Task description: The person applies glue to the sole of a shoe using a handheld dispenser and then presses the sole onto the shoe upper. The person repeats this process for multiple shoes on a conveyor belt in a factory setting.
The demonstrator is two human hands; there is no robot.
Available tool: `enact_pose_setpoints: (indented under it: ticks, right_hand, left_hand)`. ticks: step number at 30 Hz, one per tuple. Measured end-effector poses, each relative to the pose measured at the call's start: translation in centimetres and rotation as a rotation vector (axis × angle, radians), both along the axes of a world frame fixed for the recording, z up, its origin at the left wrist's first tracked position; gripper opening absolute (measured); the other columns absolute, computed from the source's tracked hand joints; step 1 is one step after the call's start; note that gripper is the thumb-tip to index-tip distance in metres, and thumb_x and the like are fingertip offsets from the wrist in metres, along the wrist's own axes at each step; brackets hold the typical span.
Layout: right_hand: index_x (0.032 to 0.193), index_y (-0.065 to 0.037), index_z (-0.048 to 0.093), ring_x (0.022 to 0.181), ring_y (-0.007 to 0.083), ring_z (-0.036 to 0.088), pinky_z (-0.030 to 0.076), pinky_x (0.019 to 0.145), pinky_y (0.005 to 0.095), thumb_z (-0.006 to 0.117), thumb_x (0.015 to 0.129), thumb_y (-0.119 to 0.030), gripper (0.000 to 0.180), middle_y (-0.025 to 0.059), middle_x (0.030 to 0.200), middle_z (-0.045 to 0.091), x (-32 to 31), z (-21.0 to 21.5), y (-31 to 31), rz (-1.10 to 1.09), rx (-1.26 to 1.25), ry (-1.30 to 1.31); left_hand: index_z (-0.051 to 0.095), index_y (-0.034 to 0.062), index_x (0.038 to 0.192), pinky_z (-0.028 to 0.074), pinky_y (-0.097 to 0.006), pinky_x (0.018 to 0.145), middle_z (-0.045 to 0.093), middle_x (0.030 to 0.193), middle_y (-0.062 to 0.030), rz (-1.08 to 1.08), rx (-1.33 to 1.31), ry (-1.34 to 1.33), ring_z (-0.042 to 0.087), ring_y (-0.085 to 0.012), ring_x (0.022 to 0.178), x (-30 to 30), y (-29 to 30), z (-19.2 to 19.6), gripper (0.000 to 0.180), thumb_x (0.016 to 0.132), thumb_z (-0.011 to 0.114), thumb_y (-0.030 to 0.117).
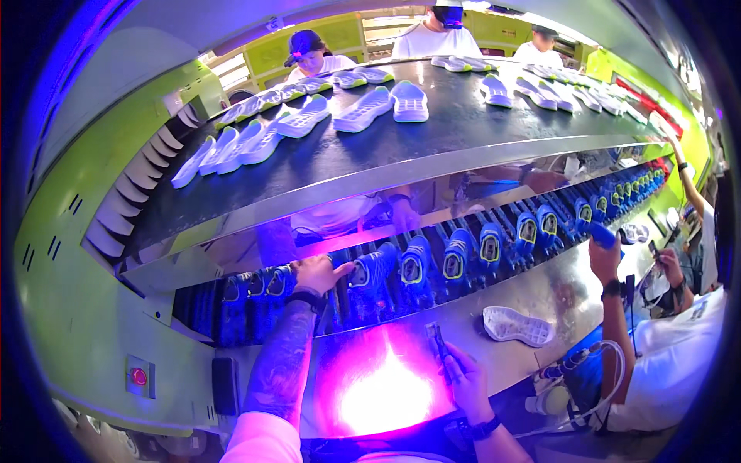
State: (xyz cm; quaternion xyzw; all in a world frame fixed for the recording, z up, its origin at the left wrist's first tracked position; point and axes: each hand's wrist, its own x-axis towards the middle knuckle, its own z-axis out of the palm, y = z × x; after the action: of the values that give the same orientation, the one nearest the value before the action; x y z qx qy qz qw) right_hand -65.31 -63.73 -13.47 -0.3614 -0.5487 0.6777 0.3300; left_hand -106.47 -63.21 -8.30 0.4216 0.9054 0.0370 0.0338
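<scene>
My left hand [318, 272] reaches forward to the lower conveyor and rests on a blue shoe upper [372, 279] in a long row of blue uppers with yellow-lined openings [490, 245]. My right hand [465, 374] is low near the steel bench edge, closed around a small dark brush-like tool [437, 341]. A bright pink-white glare [386, 393] lies on the steel between my hands. A white sole [517, 325] lies on the bench to the right of my right hand.
An upper black belt [432, 131] carries several white soles [363, 109]. Another person at right, in a white shirt [671, 363], holds up a blue shoe [603, 233]. Workers stand across the line. A red button [139, 376] sits on the green machine panel at left.
</scene>
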Motion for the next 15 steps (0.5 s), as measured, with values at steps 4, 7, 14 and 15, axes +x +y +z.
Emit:
enact_pose_setpoints:
  ticks: [4, 7, 14, 15]
  right_hand:
    - [0.137, -0.001, 0.061, 0.076, 0.0053, 0.061, 0.048, 0.062, 0.0196, 0.062, 0.104, -0.014, 0.035, 0.003, 0.098, 0.07, -0.6, 0.2, -0.3, -0.05, -0.189, 0.167]
    - [0.138, -0.001, 0.06, 0.076, 0.0064, 0.062, 0.049, 0.064, 0.02, 0.061, 0.104, -0.014, 0.036, 0.0041, 0.098, 0.071, 0.1, 0.3, 0.0, -0.047, -0.05, 0.048]
    - [0.139, 0.0, 0.058, 0.078, 0.0083, 0.064, 0.052, 0.067, 0.0219, 0.065, 0.102, -0.016, 0.041, 0.0062, 0.102, 0.073, -0.5, -2.0, -0.2, -0.016, -0.002, 0.002]
    - [0.14, 0.0, 0.057, 0.078, 0.008, 0.064, 0.052, 0.068, 0.0219, 0.065, 0.102, -0.016, 0.041, 0.0061, 0.102, 0.073, -0.7, -1.5, -0.4, -0.009, -0.007, 0.004]
  left_hand:
    - [0.04, 0.0004, 0.151, 0.042, -0.05, 0.112, 0.048, 0.141, -0.0319, -0.079, 0.151, -0.211, 0.05, -0.0466, 0.132, -2.8, -2.7, -2.9, 0.085, 0.088, 0.073, 0.047]
    - [0.045, -0.0007, 0.147, 0.044, -0.048, 0.111, 0.051, 0.139, -0.0324, -0.102, 0.177, -0.22, 0.052, -0.0466, 0.13, -2.2, -2.4, -2.1, 0.079, 0.082, 0.078, 0.029]
    - [0.051, -0.0049, 0.141, 0.055, -0.041, 0.095, 0.07, 0.117, -0.0265, -0.049, 0.576, -0.492, 0.07, -0.0339, 0.11, 0.2, -8.4, -0.1, 0.089, 0.071, 0.087, 0.037]
    - [0.052, -0.0058, 0.139, 0.056, -0.039, 0.093, 0.071, 0.116, -0.0219, -0.009, 0.639, -0.482, 0.071, -0.0309, 0.106, 0.7, -9.5, -0.9, 0.087, 0.072, 0.088, 0.036]
